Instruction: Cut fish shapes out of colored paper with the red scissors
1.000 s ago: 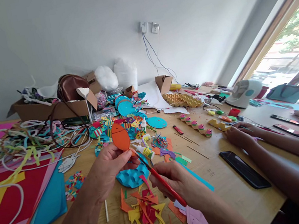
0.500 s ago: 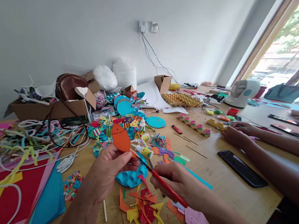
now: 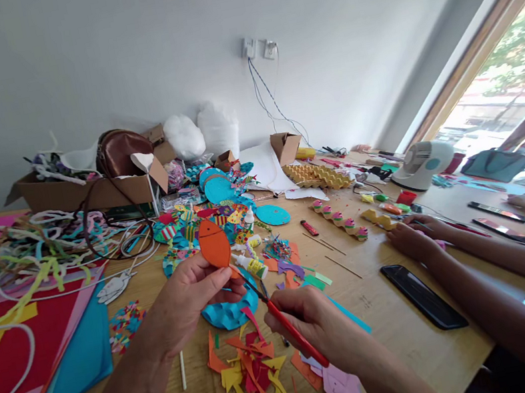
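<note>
Near the middle of the frame, the left hand (image 3: 191, 294) pinches an orange fish-shaped paper cutout (image 3: 214, 242) between thumb and fingers, while the right hand's (image 3: 309, 320) fingers are clamped round red-handled scissors (image 3: 299, 337), blades by the cutout's lower end, with orange, yellow and red paper scraps (image 3: 261, 383) at lower centre.

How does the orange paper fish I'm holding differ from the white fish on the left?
The orange fish is bright; the white fish is pale. The orange fish is held up in the left hand, with the scissors at its lower end; the white fish lies on the table. Both are fish-shaped.
</note>
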Available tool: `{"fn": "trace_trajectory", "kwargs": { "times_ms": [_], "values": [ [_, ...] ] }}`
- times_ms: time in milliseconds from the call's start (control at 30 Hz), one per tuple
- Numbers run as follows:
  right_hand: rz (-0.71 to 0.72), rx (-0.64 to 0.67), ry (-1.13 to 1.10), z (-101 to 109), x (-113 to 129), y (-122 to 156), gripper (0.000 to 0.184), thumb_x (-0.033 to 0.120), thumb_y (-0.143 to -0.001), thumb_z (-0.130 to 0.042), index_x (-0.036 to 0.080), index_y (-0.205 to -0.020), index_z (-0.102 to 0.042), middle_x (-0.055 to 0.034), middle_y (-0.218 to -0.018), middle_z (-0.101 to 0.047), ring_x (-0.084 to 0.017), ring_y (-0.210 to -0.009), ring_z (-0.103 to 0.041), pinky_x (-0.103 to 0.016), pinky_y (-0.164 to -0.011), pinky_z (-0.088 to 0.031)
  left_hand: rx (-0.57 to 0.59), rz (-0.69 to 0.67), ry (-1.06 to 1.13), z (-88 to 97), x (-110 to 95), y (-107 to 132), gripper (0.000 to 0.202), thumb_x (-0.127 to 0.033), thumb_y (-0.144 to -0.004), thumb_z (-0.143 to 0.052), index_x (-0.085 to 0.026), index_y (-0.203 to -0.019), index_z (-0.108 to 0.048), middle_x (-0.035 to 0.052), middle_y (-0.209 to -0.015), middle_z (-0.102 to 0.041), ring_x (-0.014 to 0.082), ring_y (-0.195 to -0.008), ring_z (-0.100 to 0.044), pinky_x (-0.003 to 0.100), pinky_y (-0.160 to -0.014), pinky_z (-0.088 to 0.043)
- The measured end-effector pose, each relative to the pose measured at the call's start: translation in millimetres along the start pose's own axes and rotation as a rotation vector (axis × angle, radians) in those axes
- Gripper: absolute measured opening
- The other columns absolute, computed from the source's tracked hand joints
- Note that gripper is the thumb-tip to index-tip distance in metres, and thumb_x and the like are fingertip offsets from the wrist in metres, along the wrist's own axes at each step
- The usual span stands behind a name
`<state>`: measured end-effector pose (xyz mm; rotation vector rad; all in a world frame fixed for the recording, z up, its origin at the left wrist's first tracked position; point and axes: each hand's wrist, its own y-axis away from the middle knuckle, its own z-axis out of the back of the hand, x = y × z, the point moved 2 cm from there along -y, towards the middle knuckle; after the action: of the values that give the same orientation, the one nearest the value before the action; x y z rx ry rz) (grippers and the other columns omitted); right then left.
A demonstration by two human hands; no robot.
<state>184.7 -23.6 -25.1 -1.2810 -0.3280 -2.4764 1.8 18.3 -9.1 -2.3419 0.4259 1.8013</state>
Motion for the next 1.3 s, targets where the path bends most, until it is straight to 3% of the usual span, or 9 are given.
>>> {"fn": "trace_trajectory", "kwargs": {
  "times_ms": [500,667,1067,1300],
  "values": [
    [0.017,-0.014,0.069,1.0,0.0,2.3,0.038,0.039,-0.093,-0.047,0.019,-0.062,-0.038,0.0062,-0.056,-0.036,-0.009,-0.053,-0.030,-0.023,-0.046,-0.023,0.021,0.039,-0.021,-3.5,1.0,0.2,0.021,-0.031,-0.064,-0.077,-0.015,-0.073,-0.067,0.0009,-0.064,-0.071,0.0131,-0.060,-0.066,0.022,-0.058,-0.054],
    [0.029,-0.040,0.165,2.7,1.2,3.8,0.035,0.036,-0.092,-0.047,0.019,-0.062,-0.039,0.0068,-0.054,-0.034,-0.009,-0.052,-0.029,-0.023,-0.047,-0.022,0.014,0.047,-0.019,-4.2,0.3,0.1,0.021,-0.031,-0.062,-0.078,-0.015,-0.071,-0.067,0.0013,-0.064,-0.071,0.0135,-0.059,-0.066,0.023,-0.058,-0.054],
    [0.031,-0.033,0.141,0.9,1.3,3.6,0.032,0.032,-0.091,-0.047,0.020,-0.062,-0.038,0.0065,-0.055,-0.037,-0.009,-0.051,-0.030,-0.023,-0.046,-0.023,0.054,0.047,-0.041,-5.1,4.5,-0.1,0.025,-0.034,-0.063,-0.078,-0.016,-0.073,-0.066,0.0018,-0.067,-0.070,0.0154,-0.061,-0.066,0.027,-0.061,-0.054],
    [0.042,-0.089,0.220,1.5,2.7,4.5,0.032,0.027,-0.087,-0.050,0.020,-0.060,-0.034,0.0071,-0.052,-0.032,-0.010,-0.049,-0.027,-0.024,-0.046,-0.021,0.063,0.057,-0.044,-4.8,5.7,-0.6,0.025,-0.035,-0.064,-0.078,-0.016,-0.076,-0.066,0.0019,-0.070,-0.070,0.0155,-0.063,-0.067,0.027,-0.062,-0.055]
  ]
}}
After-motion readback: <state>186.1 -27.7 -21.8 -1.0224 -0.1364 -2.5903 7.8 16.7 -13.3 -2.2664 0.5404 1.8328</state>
